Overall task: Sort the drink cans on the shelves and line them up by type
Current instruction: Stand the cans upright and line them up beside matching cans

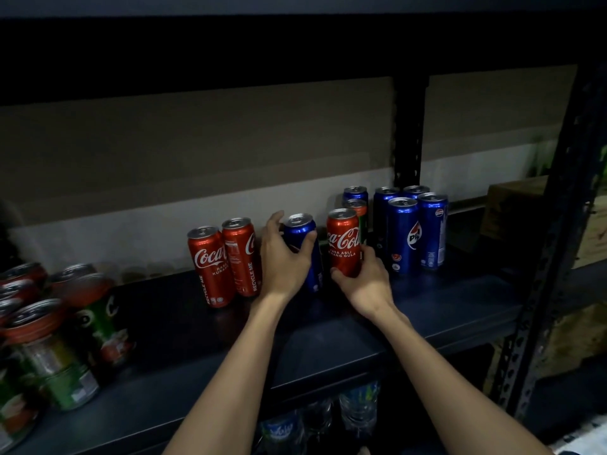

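Observation:
On the dark shelf (328, 339), my left hand (282, 257) grips a blue Pepsi can (300, 229) that stands upright. To its right, my right hand (364, 277) grips the lower part of a red Coca-Cola can (343, 238). Two more red Coca-Cola cans (223, 261) stand side by side just left of my left hand. Several blue Pepsi cans (414, 228) are grouped at the right. A green can with an orange top (358, 208) stands behind the held red can, with another blue can (355, 193) behind it.
Green and red cans (59, 336) crowd the shelf's left end. A black perforated upright (545, 274) frames the right side, another post (407, 133) stands at the back. Water bottles (358, 408) sit on the shelf below. A wooden crate (512, 208) is at the far right.

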